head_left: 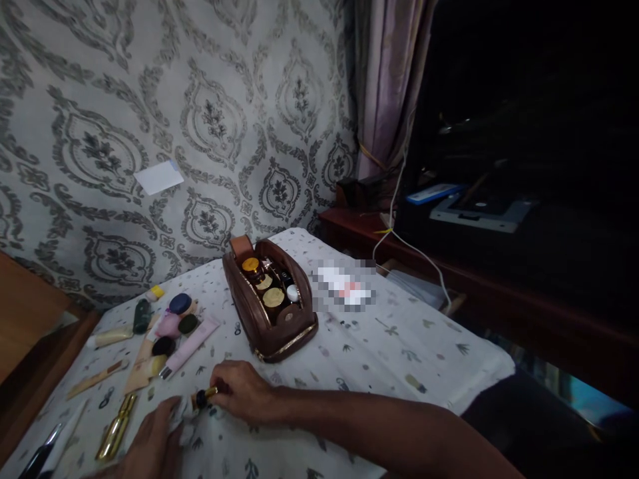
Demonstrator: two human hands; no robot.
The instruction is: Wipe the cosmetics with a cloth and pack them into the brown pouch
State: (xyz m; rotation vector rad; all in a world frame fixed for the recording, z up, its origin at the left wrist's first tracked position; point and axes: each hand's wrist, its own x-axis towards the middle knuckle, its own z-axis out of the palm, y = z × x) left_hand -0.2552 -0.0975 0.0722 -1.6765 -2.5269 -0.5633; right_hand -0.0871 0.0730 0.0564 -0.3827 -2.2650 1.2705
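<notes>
My right hand [244, 391] is closed around the gold end of a small bottle [212, 392] with a dark collar. Beside it, my left hand [154, 432] is closed on a crumpled white tissue [186, 418], which lies against the bottle's other end and partly hides it. Beyond my right hand stands an open brown toiletry bag [292, 338], its zip undone. Inside are an orange-lidded amber jar [251, 266], a gold-lidded jar [273, 298] and a white cap [293, 293]. Next to my left hand lies a shiny gold bottle [116, 429].
Left of the bag lie a pink tube [192, 346], a blue-lidded container [180, 303], a dark green bottle [142, 316] and a cream tube [114, 334]. A flat wooden piece [97, 379] lies nearer. White cables [417, 247] hang at the right, by a dark screen [524, 120].
</notes>
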